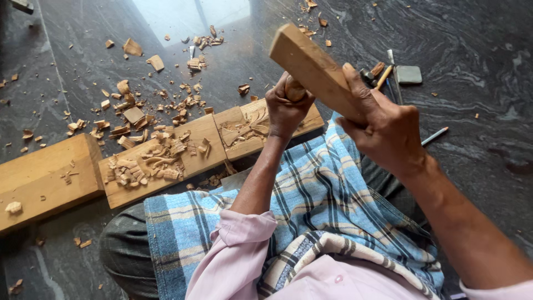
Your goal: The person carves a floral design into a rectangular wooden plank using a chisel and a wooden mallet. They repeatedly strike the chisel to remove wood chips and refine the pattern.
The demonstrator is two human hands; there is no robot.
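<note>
Our left hand (286, 108) fingers wrap a chisel (294, 89) handle above the carved plank (183, 150). Right hand (383, 130) fingers grip the mallet (313, 69) low; stiff, heavy wood, best held near its end.

Pale wood on dark marbled stone

The wooden mallet (313, 69) and the carved plank (183, 153) are light tan, as are the chips (130, 105) scattered far left; the floor (477, 111) is dark grey with paler swirling veins; the lap cloth (322, 194) is blue-and-white check with dark lines; the sleeve (233, 261) is pale pink
</note>
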